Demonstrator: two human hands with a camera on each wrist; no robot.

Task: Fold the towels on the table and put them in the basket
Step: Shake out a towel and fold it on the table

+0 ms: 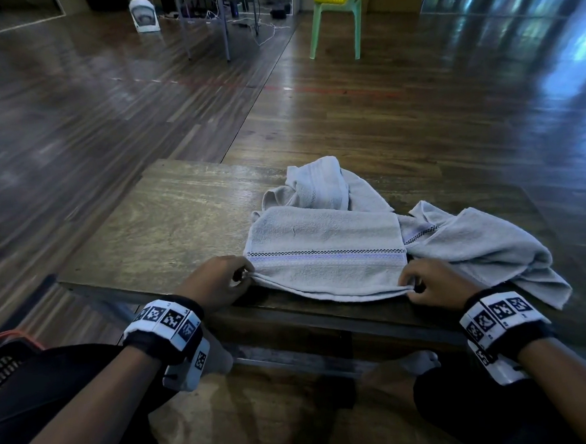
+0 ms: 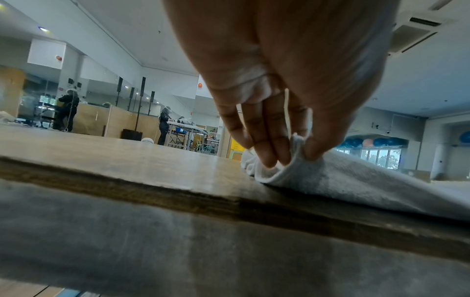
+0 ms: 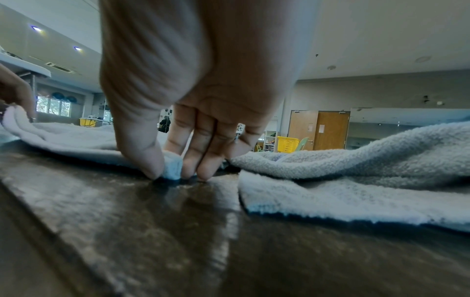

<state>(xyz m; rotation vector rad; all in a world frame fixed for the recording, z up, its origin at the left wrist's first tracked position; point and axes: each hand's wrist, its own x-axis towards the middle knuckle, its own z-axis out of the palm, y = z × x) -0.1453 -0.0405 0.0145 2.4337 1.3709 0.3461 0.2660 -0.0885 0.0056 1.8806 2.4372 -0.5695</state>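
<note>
Pinching the towel's (image 1: 326, 254) near corners in our left hand (image 1: 216, 281) and right hand (image 1: 432, 283), we are mid-fold; next, carry this edge evenly to the far edge.

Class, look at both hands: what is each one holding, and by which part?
Both hold the same striped towel: the left hand pinches its near left corner, the right hand its near right corner.

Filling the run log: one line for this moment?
left hand: pinches towel corner | right hand: pinches opposite corner | basket: unfilled
</note>
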